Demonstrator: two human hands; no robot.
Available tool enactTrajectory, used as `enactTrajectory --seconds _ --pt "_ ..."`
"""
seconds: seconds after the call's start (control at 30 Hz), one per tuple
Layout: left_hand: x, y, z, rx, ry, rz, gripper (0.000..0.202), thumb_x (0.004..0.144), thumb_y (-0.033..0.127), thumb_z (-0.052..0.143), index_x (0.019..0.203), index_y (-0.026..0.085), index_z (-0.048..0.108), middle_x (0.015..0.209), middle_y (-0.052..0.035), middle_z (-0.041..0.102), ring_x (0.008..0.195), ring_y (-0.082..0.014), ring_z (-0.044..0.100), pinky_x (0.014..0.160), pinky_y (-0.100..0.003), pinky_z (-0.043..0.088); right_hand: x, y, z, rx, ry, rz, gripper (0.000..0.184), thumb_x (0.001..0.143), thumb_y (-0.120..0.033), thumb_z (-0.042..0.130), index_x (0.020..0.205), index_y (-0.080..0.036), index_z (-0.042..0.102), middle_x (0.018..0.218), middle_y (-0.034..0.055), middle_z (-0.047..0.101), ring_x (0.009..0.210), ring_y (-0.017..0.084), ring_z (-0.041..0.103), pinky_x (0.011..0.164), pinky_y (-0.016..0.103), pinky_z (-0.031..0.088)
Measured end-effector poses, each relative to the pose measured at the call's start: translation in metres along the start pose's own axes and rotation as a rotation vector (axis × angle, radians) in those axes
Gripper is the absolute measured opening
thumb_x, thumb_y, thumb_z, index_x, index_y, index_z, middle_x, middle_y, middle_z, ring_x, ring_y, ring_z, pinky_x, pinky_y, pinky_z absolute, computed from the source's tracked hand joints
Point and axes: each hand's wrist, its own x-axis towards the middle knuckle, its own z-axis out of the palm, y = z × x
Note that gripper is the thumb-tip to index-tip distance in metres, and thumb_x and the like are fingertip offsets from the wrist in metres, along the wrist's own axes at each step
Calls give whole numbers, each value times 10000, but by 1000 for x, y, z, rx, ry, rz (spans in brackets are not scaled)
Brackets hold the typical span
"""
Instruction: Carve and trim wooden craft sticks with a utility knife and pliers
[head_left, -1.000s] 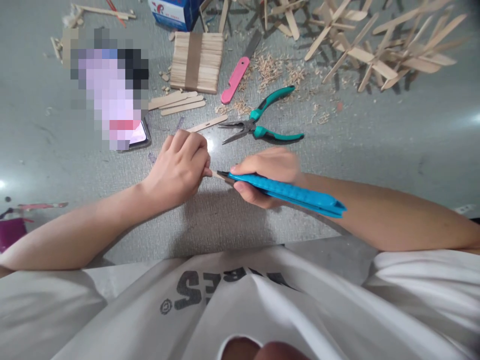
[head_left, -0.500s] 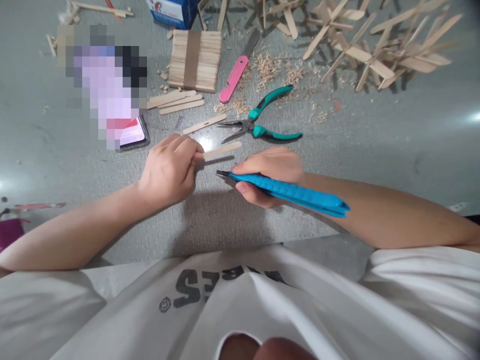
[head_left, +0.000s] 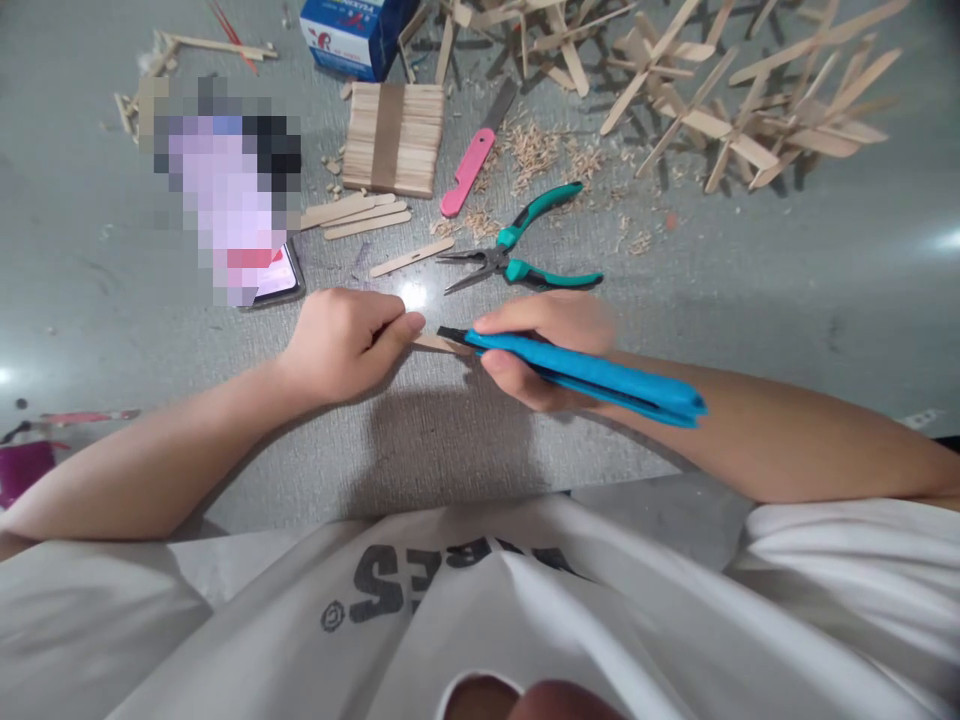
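Note:
My left hand (head_left: 349,345) is closed, thumb and fingers pinching one end of a wooden craft stick (head_left: 433,342). The stick points right, toward the tool, and its far end is partly hidden. My right hand (head_left: 544,345) grips a blue utility knife (head_left: 592,368) along its handle. Its dark blade tip lies over the stick, just right of my left thumb; whether blade and wood touch I cannot tell. Beyond my hands lie another craft stick (head_left: 412,257) with a small slot in it and long-nose pliers (head_left: 495,260) with green handles, jaws apart.
Farther back are a banded bundle of craft sticks (head_left: 416,140), loose sticks (head_left: 367,217), a pink folding knife (head_left: 470,172) and wood shavings (head_left: 534,145). Stick assemblies (head_left: 720,125) stand at the back right. A blue box (head_left: 356,40) and a partly blurred phone (head_left: 281,280) are to the left.
My left hand has turned and drawn the craft stick nearer to my body, its far end now beneath the knife. The knife's tip has moved onto the stick.

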Motion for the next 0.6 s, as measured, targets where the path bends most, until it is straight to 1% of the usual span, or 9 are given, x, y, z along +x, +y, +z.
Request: enactTrajectory --seconds 0.07,0.1,0.27,0.33,0.43,0.53,0.6 --pt "2 0 -4 16 -56 -14 472 1037 481 461 643 246 351 542 12 363 532 -151 310 635 -366 223 2 -1 4 3 2 -16 232 1155 -460 645 1131 -253 748 850 -24 830 709 161 798 655 296 625" --pt "2 1 -5 30 -72 -31 472 1032 486 464 643 243 355 540 9 369 534 -153 312 642 -368 222 3 -1 6 2 22 -57 237 1167 -454 633 1118 -249 741 816 -34 810 672 151 774 628 290 602" --pt "0 7 -1 113 -54 -143 466 1024 541 445 670 244 391 587 -20 448 582 -174 348 651 -366 200 3 1 10 -65 37 -153 217 1183 -423 583 1112 -256 701 727 -57 742 582 135 694 587 299 538" --pt "-1 11 2 140 -41 -166 455 1025 554 429 692 245 393 619 -29 475 598 -178 344 649 -366 185 3 2 9 -78 2 -170 179 1175 -396 586 1123 -259 689 738 -59 749 597 136 707 596 301 534" --pt "-3 13 5 152 -30 -174 419 1025 549 436 734 247 430 656 -38 533 609 -183 374 645 -365 182 3 2 7 -93 -94 -208 162 1175 -371 570 1157 -249 677 767 -52 752 615 137 709 611 300 532" --pt "-4 11 7 132 -14 -157 390 1019 538 478 760 246 484 674 -41 585 612 -184 432 639 -362 205 5 3 5 -136 -163 -270 197 1192 -398 574 1204 -232 678 814 -40 757 641 136 697 615 301 508" --pt "-4 8 8 100 5 -131 385 1013 525 511 749 245 492 659 -33 585 603 -178 444 632 -357 224 5 3 5 -179 -183 -311 196 1194 -403 597 1227 -226 674 835 -41 755 669 132 693 622 297 489"
